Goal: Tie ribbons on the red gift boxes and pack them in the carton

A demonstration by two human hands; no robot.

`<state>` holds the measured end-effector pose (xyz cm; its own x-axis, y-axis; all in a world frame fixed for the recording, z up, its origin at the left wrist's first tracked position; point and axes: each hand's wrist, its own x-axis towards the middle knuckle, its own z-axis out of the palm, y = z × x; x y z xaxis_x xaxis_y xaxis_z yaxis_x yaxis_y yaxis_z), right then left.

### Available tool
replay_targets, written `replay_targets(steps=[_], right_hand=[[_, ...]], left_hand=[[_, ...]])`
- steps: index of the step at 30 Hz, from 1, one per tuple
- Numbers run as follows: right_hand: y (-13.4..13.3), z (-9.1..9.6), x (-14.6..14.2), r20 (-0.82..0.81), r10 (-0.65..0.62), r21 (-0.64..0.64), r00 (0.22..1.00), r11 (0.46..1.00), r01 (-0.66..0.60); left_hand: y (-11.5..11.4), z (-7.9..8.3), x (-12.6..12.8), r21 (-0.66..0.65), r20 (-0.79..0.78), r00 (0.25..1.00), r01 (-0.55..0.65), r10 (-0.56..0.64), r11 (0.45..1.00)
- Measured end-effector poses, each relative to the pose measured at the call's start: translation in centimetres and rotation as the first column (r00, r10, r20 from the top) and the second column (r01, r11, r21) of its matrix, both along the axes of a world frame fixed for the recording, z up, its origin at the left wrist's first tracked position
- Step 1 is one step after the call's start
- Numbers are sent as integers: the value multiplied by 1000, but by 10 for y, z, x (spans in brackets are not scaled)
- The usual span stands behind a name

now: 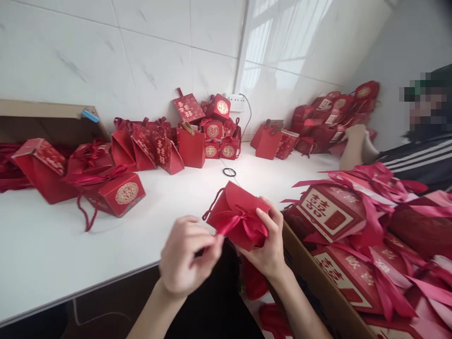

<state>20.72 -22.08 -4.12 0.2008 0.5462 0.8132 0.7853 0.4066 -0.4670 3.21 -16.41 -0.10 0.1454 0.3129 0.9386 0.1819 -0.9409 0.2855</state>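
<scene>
A small red gift box with a braided cord handle on its left side is held up just past the table's front edge. My right hand grips it from the right, fingers on top and thumb beneath. A shiny red ribbon crosses the box and is tied at its middle in what looks like a bow. My left hand is closed, pinching the ribbon's left end between thumb and fingers; it is slightly blurred.
Red gift boxes stand along the white table, with more piled by the wall. A cardboard carton full of ribboned boxes is at right. A black ring lies mid-table. Another person's arm reaches in at far right.
</scene>
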Motion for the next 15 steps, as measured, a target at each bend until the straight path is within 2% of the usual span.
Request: replay_targets(steps=[1,2,3,4,5,6,8,9,10,11,12,14,15], right_hand=[[-8,3,0,-102,-45,-11,994,999,44],[-17,7,0,-250,-75,-34,965,997,69],[-27,11,-1,-427,-83,-64,901,996,61],[-38,17,-2,-603,-68,-91,794,996,17],[-49,24,-3,-753,-42,-106,657,993,-58],[-61,32,-3,-860,-16,-106,510,983,-148],[-82,51,-3,-962,5,-82,274,948,-308],[-93,60,-3,-979,2,-74,205,929,-362],[-103,69,-2,-986,-3,-70,168,915,-398],[-113,77,-1,-988,-7,-71,153,907,-414],[-123,84,1,-988,-13,-78,156,905,-418],[-140,95,5,-981,-40,-114,191,912,-394],[-149,100,8,-973,-60,-139,221,923,-358]], left_hand=[[6,3,4,-98,163,985,-43,59,994],[12,4,9,-222,318,938,-71,141,972],[17,4,16,-350,431,874,-67,224,934],[19,2,24,-457,486,828,-33,280,889],[18,-4,33,-533,486,825,20,287,846],[13,-12,44,-577,451,861,79,236,813],[-4,-36,64,-630,301,953,187,15,754],[-15,-50,73,-656,163,973,229,-162,719],[-25,-65,81,-693,-11,929,259,-369,673],[-34,-78,86,-729,-180,819,261,-545,633],[-41,-90,90,-767,-327,665,228,-672,599],[-47,-109,92,-817,-513,352,78,-783,571],[-47,-116,92,-816,-563,240,-10,-791,577]])
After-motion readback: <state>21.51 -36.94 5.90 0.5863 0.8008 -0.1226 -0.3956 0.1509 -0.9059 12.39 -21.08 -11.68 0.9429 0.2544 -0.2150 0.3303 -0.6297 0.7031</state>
